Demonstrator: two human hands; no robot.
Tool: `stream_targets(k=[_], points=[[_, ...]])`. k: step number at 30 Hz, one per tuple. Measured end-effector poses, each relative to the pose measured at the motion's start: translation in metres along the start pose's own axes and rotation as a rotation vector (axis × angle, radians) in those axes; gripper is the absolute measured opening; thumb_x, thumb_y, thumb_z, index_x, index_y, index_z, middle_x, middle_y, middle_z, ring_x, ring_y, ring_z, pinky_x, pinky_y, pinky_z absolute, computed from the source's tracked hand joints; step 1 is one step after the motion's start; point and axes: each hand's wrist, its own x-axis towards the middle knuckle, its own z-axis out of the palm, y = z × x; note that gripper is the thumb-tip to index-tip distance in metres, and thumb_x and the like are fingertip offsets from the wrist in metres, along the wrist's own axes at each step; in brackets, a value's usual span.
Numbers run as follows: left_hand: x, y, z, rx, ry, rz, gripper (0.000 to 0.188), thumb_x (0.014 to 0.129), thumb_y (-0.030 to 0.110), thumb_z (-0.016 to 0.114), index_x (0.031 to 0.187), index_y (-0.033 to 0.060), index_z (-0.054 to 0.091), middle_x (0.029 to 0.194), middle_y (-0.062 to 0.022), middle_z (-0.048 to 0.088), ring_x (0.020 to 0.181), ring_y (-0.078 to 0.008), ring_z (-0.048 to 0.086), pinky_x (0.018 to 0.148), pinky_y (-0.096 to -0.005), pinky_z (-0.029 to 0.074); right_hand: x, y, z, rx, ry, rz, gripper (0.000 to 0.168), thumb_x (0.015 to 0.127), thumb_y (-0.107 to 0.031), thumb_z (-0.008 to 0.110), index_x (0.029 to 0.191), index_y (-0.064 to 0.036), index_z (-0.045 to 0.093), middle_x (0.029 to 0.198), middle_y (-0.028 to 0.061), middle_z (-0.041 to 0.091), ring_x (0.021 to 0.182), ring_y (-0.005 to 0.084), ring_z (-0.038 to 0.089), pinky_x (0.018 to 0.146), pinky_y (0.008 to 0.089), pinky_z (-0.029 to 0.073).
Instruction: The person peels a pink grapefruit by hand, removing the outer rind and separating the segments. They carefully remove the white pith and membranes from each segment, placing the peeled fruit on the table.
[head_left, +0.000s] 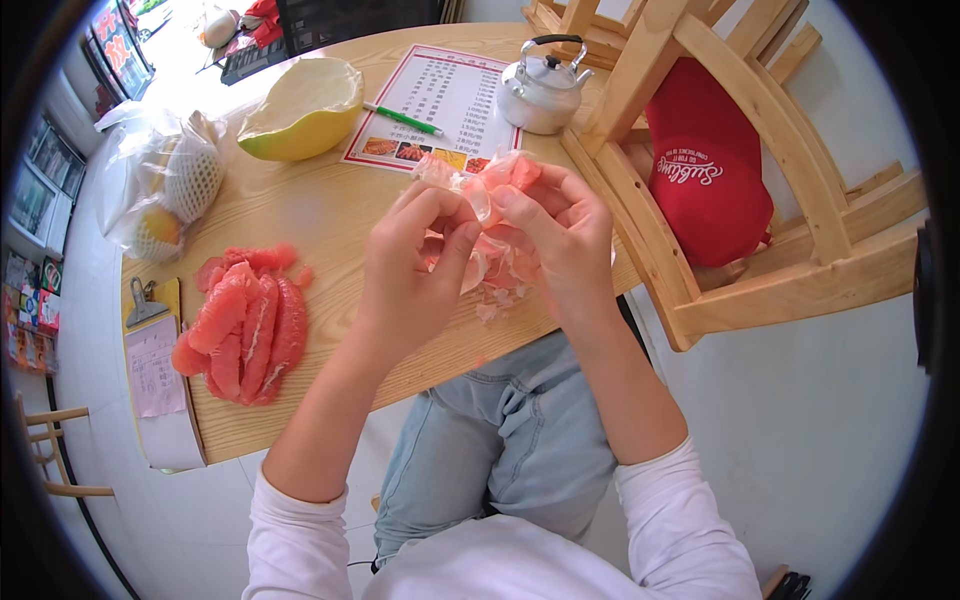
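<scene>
My right hand (566, 225) holds a piece of pink pomelo flesh (517, 174) with pale membrane on it, over the table's near edge. The fingers of my left hand (424, 247) pinch the membrane (478, 199) at the left side of this piece. Beneath both hands lies a heap of torn membrane and peel scraps (499, 270), partly hidden by my fingers. Peeled red pomelo segments (251, 330) are piled on the wooden table (330, 262) to the left. Farther back rests a hollow half of yellow-green pomelo rind (300, 120), its pale inside facing up.
Around the work stand a metal kettle (541, 94), a printed menu sheet (427, 82) with a green pen (409, 120), bagged fruit in foam nets (191, 176) and a clipboard (154, 375). A wooden chair (795, 277) holding a red cushion (705, 172) adjoins the table at right.
</scene>
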Motion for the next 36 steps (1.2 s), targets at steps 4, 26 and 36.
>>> stream_targets(k=[4, 26, 36], points=[[0.000, 0.002, -0.005, -0.193, -0.090, -0.188, 0.005, 0.089, 0.001, 0.062, 0.091, -0.0029, 0.059, 0.079, -0.0001, 0.055, 0.070, -0.0077, 0.056, 0.060, -0.0220, 0.048, 0.001, -0.001, -0.001, 0.056, -0.022, 0.062, 0.033, 0.083, -0.006, 0.068, 0.111, 0.008, 0.057, 0.099, 0.0132, 0.067, 0.085, 0.0124, 0.066, 0.073, 0.0251, 0.056], [0.002, 0.010, -0.006, -0.002, -0.039, -0.223, 0.008, 0.084, 0.001, 0.062, 0.085, -0.0059, 0.064, 0.079, -0.0063, 0.062, 0.067, -0.0097, 0.063, 0.060, -0.0241, 0.053, -0.001, 0.002, 0.001, -0.265, -0.043, -0.171, 0.040, 0.075, -0.006, 0.079, 0.108, 0.006, 0.060, 0.093, 0.0098, 0.068, 0.083, 0.0105, 0.064, 0.066, 0.0231, 0.056], [0.004, 0.013, -0.008, -0.058, -0.050, -0.290, 0.008, 0.080, 0.000, 0.063, 0.083, -0.0077, 0.065, 0.071, -0.0070, 0.065, 0.063, -0.0102, 0.064, 0.061, -0.0228, 0.052, -0.005, 0.002, 0.005, -0.394, -0.001, -0.277, 0.044, 0.074, -0.008, 0.081, 0.110, 0.006, 0.059, 0.092, 0.0100, 0.067, 0.080, 0.0108, 0.064, 0.065, 0.0237, 0.057]])
